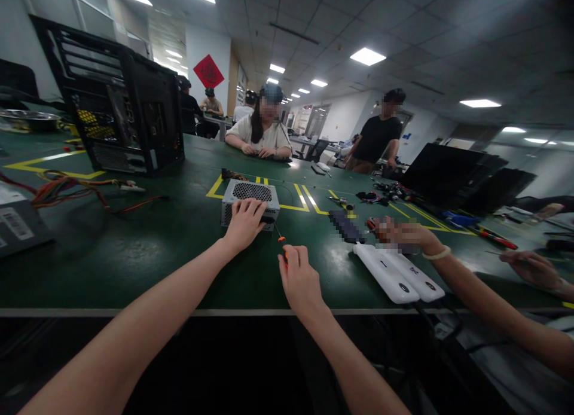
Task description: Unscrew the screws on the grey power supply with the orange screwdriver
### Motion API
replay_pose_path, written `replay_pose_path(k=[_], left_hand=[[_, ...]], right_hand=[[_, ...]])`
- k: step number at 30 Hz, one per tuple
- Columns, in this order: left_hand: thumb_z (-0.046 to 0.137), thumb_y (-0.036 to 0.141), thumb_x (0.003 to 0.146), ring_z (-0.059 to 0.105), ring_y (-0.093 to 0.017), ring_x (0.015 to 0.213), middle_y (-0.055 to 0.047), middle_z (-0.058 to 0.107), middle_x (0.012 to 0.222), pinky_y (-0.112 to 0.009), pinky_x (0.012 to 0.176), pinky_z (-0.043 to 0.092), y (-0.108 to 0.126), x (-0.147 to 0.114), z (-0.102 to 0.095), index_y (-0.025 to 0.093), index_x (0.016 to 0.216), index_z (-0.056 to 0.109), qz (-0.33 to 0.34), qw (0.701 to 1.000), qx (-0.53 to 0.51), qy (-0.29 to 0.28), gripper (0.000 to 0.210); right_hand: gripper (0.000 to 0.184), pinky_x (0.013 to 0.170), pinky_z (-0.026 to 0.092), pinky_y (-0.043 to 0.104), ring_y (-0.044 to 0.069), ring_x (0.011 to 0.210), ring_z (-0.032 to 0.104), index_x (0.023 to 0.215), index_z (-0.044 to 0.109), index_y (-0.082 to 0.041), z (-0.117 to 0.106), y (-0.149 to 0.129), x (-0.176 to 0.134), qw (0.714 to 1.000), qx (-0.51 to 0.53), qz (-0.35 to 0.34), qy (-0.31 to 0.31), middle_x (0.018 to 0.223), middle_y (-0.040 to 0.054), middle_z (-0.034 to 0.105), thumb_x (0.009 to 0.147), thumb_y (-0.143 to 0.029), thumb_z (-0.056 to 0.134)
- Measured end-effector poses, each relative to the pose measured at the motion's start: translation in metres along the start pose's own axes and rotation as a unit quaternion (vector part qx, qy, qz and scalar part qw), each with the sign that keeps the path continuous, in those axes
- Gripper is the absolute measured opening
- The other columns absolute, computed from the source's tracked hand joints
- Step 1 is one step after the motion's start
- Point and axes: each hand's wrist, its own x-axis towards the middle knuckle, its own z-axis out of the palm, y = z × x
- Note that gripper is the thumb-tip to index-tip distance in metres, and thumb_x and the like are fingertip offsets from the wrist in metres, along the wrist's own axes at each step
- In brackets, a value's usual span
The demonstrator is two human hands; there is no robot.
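A grey metal computer power supply (pixel 249 191) with a honeycomb vent on top sits on the green table in front of me. My left hand (pixel 244 222) lies over its near side, with the fingers bent across the top edge and holding it. Closed around an orange-and-black handle, my right hand (pixel 301 277) grips a screwdriver (pixel 282 241). The thin shaft points up and left at the front of the power supply, near my left fingertips. Whether the tip touches a screw is too small to tell. A bundle of wires (pixel 234 175) lies behind the power supply.
A black computer case (pixel 121 104) stands at left, near loose cables (pixel 67 191) and another grey unit (pixel 20 223). To the right lie two white power banks (pixel 394 274) and a dark phone-like object (pixel 345 225). A co-worker's hand (pixel 399 232) is close by them. People are across the table.
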Motion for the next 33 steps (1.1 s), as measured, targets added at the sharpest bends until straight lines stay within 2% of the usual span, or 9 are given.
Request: replay_pose_path(k=[4, 8, 12, 15, 18, 24, 27, 30, 33], left_hand=[[0.051, 0.027, 0.080, 0.036, -0.029, 0.113, -0.013, 0.048, 0.118, -0.046, 0.093, 0.026, 0.0011, -0.0004, -0.0004, 0.020, 0.123, 0.042, -0.007, 1.000, -0.006, 0.000, 0.045], [0.051, 0.027, 0.079, 0.036, -0.030, 0.114, -0.013, 0.048, 0.119, -0.047, 0.093, 0.026, 0.0004, -0.0011, -0.0002, 0.020, 0.123, 0.041, -0.006, 1.000, -0.003, -0.003, 0.046], [0.053, 0.025, 0.078, 0.036, -0.030, 0.113, -0.013, 0.047, 0.119, -0.046, 0.094, 0.027, -0.0009, -0.0019, 0.0002, 0.020, 0.123, 0.041, -0.003, 1.000, 0.002, -0.002, 0.047], [0.052, 0.025, 0.078, 0.037, -0.030, 0.113, -0.013, 0.048, 0.118, -0.045, 0.094, 0.027, -0.0011, -0.0019, 0.0005, 0.019, 0.122, 0.041, -0.001, 1.000, 0.005, 0.002, 0.046], [0.052, 0.025, 0.079, 0.037, -0.029, 0.112, -0.013, 0.048, 0.118, -0.045, 0.093, 0.028, -0.0007, -0.0014, 0.0011, 0.019, 0.122, 0.042, -0.002, 1.000, 0.012, 0.003, 0.044], [0.052, 0.024, 0.079, 0.036, -0.029, 0.113, -0.012, 0.047, 0.119, -0.045, 0.093, 0.028, 0.0006, -0.0007, 0.0007, 0.019, 0.121, 0.042, -0.007, 1.000, 0.013, 0.001, 0.043], [0.052, 0.025, 0.080, 0.036, -0.029, 0.113, -0.012, 0.047, 0.119, -0.044, 0.093, 0.028, 0.0016, -0.0009, -0.0004, 0.018, 0.121, 0.042, -0.005, 1.000, 0.027, 0.001, 0.043], [0.051, 0.027, 0.081, 0.036, -0.029, 0.112, -0.012, 0.047, 0.119, -0.044, 0.093, 0.029, 0.0023, -0.0011, -0.0010, 0.017, 0.121, 0.041, -0.001, 0.999, 0.046, 0.000, 0.043], [0.052, 0.028, 0.080, 0.037, -0.028, 0.111, -0.011, 0.047, 0.119, -0.043, 0.093, 0.029, 0.0025, -0.0009, -0.0006, 0.017, 0.121, 0.041, 0.000, 0.999, 0.053, 0.000, 0.044]], right_hand=[[0.029, 0.046, 0.041, 0.021, 0.014, 0.062, 0.060, 0.103, 0.052, -0.016, -0.0011, 0.0118, 0.0034, 0.999, -0.029, 0.038, 0.005, 0.083, 0.0049, 0.058, 0.092, -0.032, 0.030], [0.031, 0.043, 0.040, 0.021, 0.014, 0.062, 0.060, 0.102, 0.051, -0.016, -0.0016, 0.0098, 0.0022, 0.999, -0.024, 0.041, -0.017, 0.088, 0.0053, 0.057, 0.089, -0.040, 0.036], [0.026, 0.046, 0.046, 0.021, 0.013, 0.069, 0.060, 0.108, 0.047, -0.016, -0.0016, 0.0044, 0.0009, 1.000, 0.014, 0.016, -0.009, 0.104, 0.0096, 0.050, 0.086, -0.025, 0.040], [0.028, 0.052, 0.051, 0.024, 0.015, 0.076, 0.060, 0.111, 0.044, -0.013, -0.0014, 0.0035, 0.0008, 0.999, 0.047, -0.016, 0.002, 0.108, 0.0122, 0.048, 0.084, -0.017, 0.038], [0.025, 0.055, 0.052, 0.024, 0.015, 0.078, 0.060, 0.109, 0.045, -0.013, -0.0017, 0.0040, 0.0008, 0.998, 0.056, -0.028, 0.009, 0.104, 0.0116, 0.052, 0.087, -0.019, 0.036], [0.026, 0.049, 0.049, 0.020, 0.013, 0.070, 0.061, 0.101, 0.051, -0.015, -0.0021, 0.0052, 0.0021, 0.999, 0.030, 0.013, 0.023, 0.093, 0.0072, 0.058, 0.091, -0.031, 0.034], [0.026, 0.048, 0.050, 0.021, 0.014, 0.071, 0.061, 0.103, 0.051, -0.015, -0.0025, 0.0050, 0.0021, 0.999, 0.038, 0.003, 0.002, 0.102, 0.0093, 0.055, 0.089, -0.033, 0.038], [0.027, 0.051, 0.052, 0.025, 0.017, 0.076, 0.061, 0.110, 0.047, -0.016, -0.0021, 0.0046, 0.0008, 0.998, 0.049, -0.022, -0.011, 0.117, 0.0127, 0.046, 0.085, -0.023, 0.040], [0.032, 0.054, 0.053, 0.026, 0.018, 0.080, 0.061, 0.113, 0.044, -0.016, 0.0000, 0.0046, 0.0009, 0.997, 0.056, -0.040, -0.017, 0.118, 0.0119, 0.045, 0.082, -0.014, 0.038]])
